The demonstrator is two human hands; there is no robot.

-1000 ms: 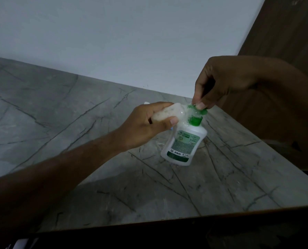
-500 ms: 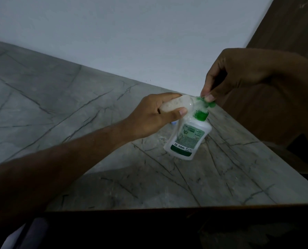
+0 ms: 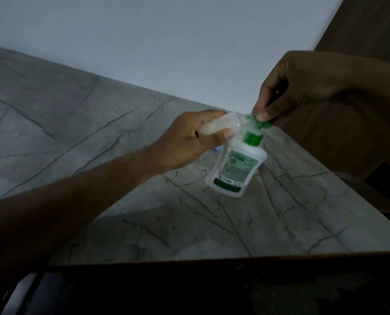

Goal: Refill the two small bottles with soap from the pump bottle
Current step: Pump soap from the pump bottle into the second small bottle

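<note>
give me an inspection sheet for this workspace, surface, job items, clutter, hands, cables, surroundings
Surface: grey veined marble-look table, dimly lit.
Job's things: white pump bottle with green pump head, standing tilted on the table; small clear bottle held sideways, mouth at the pump spout.
Clutter: a small pale object behind the left hand, unclear.
Hands: left hand grips the small clear bottle; right hand presses the green pump head.
Cables: nothing seen.
Surroundings: pale wall; brown wooden panel.

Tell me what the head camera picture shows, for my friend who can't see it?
A person's left hand holds a small clear bottle tipped sideways against the green pump top of a white soap pump bottle, while the right hand presses on the pump. The pump bottle stands on a grey marble-patterned table by a pale wall.
</note>
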